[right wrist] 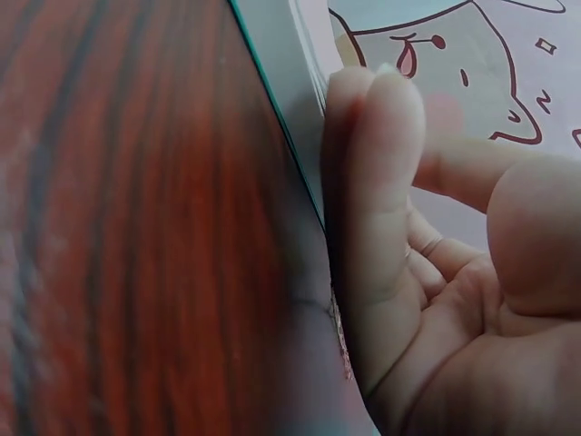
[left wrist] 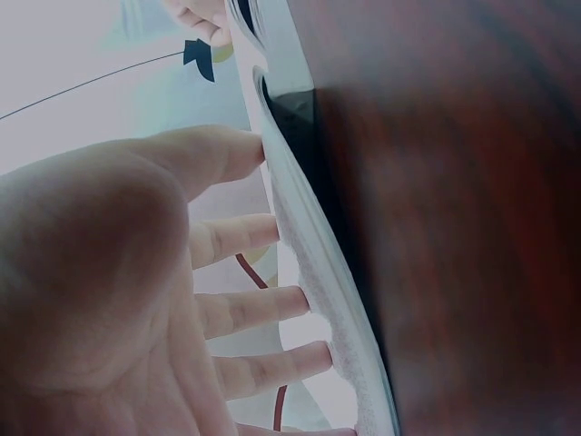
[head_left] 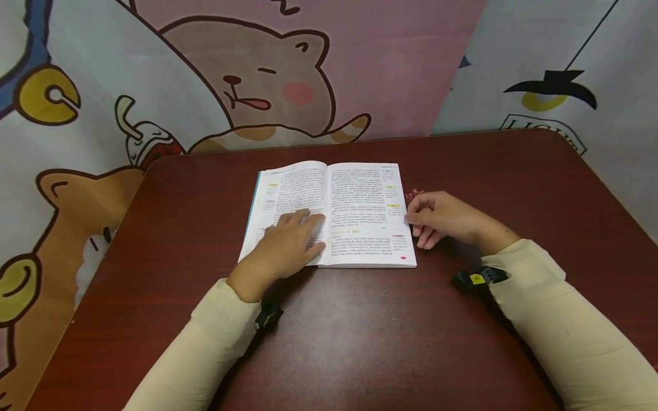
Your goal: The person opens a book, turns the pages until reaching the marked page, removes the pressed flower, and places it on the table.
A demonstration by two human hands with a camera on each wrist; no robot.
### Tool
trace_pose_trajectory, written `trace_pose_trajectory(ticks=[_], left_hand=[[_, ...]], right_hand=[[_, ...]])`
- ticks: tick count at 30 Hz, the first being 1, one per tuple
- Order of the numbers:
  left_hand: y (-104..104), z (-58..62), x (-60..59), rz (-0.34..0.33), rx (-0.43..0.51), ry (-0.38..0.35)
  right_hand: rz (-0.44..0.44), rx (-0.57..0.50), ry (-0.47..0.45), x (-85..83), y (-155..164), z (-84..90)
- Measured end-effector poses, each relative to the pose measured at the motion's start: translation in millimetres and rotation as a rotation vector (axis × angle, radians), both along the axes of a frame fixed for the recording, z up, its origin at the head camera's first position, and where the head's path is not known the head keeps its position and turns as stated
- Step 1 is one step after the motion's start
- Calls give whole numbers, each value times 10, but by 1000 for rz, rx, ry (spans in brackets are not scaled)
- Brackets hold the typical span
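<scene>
An open book point(head_left: 358, 197) lies flat on the table, printed text on both pages. My left hand point(head_left: 281, 244) rests on the lower part of its left page, fingers spread. In the left wrist view, the fingertips point(left wrist: 313, 356) press on the paper close to the page stack's lower edge. At the book's right edge, my right hand point(head_left: 446, 220) pinches the page between thumb and index finger, its other fingers loosely bent below. Up close in the right wrist view, thumb and index finger point(right wrist: 386, 136) meet at the page edges, above the teal cover point(right wrist: 272, 100).
The dark red-brown wooden table point(head_left: 329, 342) reaches to a wall covering point(head_left: 401, 68) with cartoon animals. A small red mark point(head_left: 414, 194) shows on the table beside the book's right edge. Black wrist devices sit at the left cuff point(head_left: 226, 308) and right cuff point(head_left: 524, 268).
</scene>
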State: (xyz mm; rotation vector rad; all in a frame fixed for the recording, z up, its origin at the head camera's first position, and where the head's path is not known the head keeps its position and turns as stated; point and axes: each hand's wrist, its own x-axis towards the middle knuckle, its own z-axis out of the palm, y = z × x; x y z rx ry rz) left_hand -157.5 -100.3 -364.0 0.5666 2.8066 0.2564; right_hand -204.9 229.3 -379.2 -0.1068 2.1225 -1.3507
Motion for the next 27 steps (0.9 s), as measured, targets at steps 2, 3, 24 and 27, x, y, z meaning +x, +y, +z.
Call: trace_pose_trajectory(ticks=[2,3,24,27], left_hand=[[0,-2,-1,2,-3,-2],[0,-2,-1,3,-4,-3],[-35,72,20,-33,-17,22],[-51,89,28,-41,-7,24]], right_hand=[[8,-6,-4,2,0,-4],[11,-10,-8,2,0,-8],[5,-15,0,30,-39,-58],[5,-7,0,36,-42,-57]])
